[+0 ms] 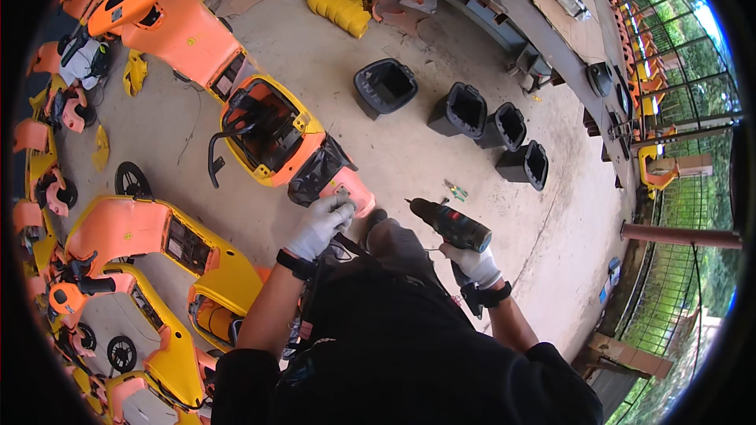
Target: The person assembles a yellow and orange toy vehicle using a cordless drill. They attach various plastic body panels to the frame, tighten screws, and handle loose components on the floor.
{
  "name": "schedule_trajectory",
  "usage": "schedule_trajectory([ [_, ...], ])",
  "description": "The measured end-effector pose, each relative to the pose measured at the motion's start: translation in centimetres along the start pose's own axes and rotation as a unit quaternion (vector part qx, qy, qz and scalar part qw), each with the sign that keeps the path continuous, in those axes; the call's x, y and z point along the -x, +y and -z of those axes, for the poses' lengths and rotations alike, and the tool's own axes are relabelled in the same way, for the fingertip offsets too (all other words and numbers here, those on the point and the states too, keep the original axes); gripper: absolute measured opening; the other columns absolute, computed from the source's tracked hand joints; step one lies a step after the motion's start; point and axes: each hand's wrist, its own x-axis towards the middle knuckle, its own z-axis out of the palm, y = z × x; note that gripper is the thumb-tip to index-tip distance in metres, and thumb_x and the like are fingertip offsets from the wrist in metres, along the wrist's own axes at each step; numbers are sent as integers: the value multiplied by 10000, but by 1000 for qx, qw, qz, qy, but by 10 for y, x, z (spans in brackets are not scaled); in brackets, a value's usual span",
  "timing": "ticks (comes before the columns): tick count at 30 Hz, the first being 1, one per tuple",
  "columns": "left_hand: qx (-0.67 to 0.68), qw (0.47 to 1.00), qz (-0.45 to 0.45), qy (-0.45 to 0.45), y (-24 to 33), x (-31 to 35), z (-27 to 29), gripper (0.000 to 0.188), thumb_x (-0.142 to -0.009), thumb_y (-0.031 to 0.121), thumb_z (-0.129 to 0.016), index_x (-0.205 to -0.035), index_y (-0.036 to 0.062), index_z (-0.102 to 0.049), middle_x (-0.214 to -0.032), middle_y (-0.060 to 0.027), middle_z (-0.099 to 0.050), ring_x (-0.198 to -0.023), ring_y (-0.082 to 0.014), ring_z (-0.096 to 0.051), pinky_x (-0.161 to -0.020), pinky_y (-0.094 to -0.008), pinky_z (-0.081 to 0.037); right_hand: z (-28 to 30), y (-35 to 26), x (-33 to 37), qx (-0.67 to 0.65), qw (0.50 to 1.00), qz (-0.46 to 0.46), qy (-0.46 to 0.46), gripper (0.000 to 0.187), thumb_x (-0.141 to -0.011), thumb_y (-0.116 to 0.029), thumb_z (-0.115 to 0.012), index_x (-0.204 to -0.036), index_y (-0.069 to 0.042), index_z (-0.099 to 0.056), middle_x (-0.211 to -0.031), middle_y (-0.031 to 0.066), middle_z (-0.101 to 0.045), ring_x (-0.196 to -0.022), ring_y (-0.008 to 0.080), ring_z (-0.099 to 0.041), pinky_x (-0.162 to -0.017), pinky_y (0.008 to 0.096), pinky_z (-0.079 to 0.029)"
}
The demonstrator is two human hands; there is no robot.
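My right hand [474, 264], in a white glove, is closed around the grip of a dark green and black cordless drill [453, 224]. The drill's tip points left, apart from the scooter. My left hand [321, 224], also gloved in white, has its fingers curled together at the orange rear fender [358, 195] of an orange and yellow scooter [193, 39]. What the fingers hold, if anything, is too small to tell. Black plastic sheeting [319, 173] covers part of the scooter's rear, behind an open compartment [272, 122]. Its handlebar end lies toward the far left.
Several black bins, one a square bin [386, 85], stand on the floor ahead. Green-handled pliers [455, 190] lie near the drill. More scooters [126, 228] crowd the left. Yellow panels [339, 0] are heaped at the back. A long workbench [543, 16] runs along the right.
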Motion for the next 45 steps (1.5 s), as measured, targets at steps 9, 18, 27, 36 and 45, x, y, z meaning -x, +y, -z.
schedule_trajectory([
  [9,53,998,27,-32,10,-18,-17,100,-980,113,-559,-957,35,-618,-809,2,-598,-724,-61,-562,-642,-198,-463,-9,-35,16,-32,998,52,-30,373,-804,-16,-675,-1176,-35,-644,-972,49,-688,-876,131,-631,-810,287,-517],
  [18,35,999,15,-9,9,-37,-20,112,-976,41,-517,-1038,24,-608,-880,-18,-580,-748,-88,-540,-674,-223,-456,5,-61,-12,-110,981,122,-101,377,-826,-47,-694,-1197,-44,-624,-1055,52,-670,-959,147,-616,-859,308,-499],
  [27,82,996,30,20,-1,-46,-40,112,-997,90,-516,-1025,32,-607,-887,-19,-596,-770,-97,-569,-671,-225,-473,27,-54,-33,-126,969,125,-173,343,-903,-76,-669,-1240,-41,-619,-1133,77,-686,-1018,160,-644,-904,307,-511],
  [36,90,995,51,4,12,-52,-50,125,-968,57,-540,-1064,26,-613,-909,-27,-618,-799,-99,-585,-684,-220,-459,30,-27,-40,-85,980,87,-158,358,-864,-92,-692,-1213,-46,-626,-1079,61,-694,-943,152,-649,-858,292,-520],
  [45,109,993,43,-9,14,-48,-37,118,-1001,124,-530,-1037,46,-610,-875,-15,-616,-732,-69,-552,-660,-186,-456,25,-54,-41,-44,976,106,-186,356,-896,-25,-602,-1252,-47,-617,-1169,95,-683,-1084,183,-644,-939,299,-497],
])
